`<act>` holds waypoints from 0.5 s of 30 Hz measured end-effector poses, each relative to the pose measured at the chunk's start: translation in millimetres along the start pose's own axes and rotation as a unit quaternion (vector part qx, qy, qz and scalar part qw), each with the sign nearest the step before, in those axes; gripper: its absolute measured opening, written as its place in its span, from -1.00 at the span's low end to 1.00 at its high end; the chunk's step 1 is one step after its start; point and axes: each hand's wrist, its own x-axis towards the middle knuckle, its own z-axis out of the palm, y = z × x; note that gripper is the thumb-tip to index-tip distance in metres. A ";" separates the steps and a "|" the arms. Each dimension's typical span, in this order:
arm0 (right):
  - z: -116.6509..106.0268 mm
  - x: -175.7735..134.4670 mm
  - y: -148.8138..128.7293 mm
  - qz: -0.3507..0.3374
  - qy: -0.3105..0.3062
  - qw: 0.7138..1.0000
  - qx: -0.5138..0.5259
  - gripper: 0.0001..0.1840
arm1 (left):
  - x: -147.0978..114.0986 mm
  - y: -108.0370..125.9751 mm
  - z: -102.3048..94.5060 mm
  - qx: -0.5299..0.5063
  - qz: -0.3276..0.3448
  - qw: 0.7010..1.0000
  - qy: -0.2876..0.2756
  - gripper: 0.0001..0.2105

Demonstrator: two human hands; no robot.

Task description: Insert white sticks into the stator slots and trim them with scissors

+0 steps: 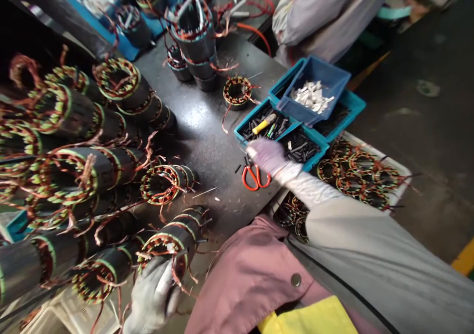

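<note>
My left hand (pixel 151 289), in a pale glove, is closed on the near rim of a stator (pixel 177 233) with copper windings and loose wire ends. That stator is part of a stack lying on its side at the table's front edge. My right hand (pixel 268 156), also gloved, is over the front corner of a blue tray (pixel 242 137) of short black tubes. Motion smears its fingers, so their grip is unclear. Orange-handled scissors (pixel 255 177) lie just below it, partly covered. A yellow-handled tool (pixel 264 124) rests on the tubes.
Stacked stators (pixel 92 168) crowd the left side. A small stator (pixel 237 93) sits mid-table (pixel 207 141). A blue bin (pixel 342 80) of white pieces rests atop the trays. A white crate (pixel 405 173) of wound cores stands right. Opposite is another person's sleeve (pixel 326 13).
</note>
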 end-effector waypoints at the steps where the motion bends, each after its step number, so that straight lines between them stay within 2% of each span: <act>1: -20.2 15.5 15.0 0.045 0.021 0.998 -0.030 -0.68 | 0.2 -0.2 0.6 -0.002 -0.001 1.000 0.004 -0.36; 3: -44.5 41.2 32.9 0.159 0.036 0.975 -0.150 -0.64 | 0.3 -0.2 1.6 -0.005 -0.003 1.000 0.003 -0.34; 5: -48.4 56.9 34.9 0.215 0.020 0.946 -0.242 -0.55 | 0.3 0.9 1.9 -0.011 -0.007 1.000 0.006 -0.34; 6: -45.4 60.9 31.8 0.223 0.012 0.937 -0.268 -0.53 | 0.3 2.0 1.7 -0.016 -0.007 1.000 0.008 -0.35; 11: -28.8 60.1 10.4 0.213 -0.003 0.937 -0.276 -0.57 | 0.4 7.1 2.2 -0.040 -0.011 0.999 0.004 -0.43; 15: -41.1 55.9 4.8 0.216 -0.012 0.940 -0.262 -0.62 | -2.8 5.3 3.4 -0.053 -0.016 0.998 0.003 -0.48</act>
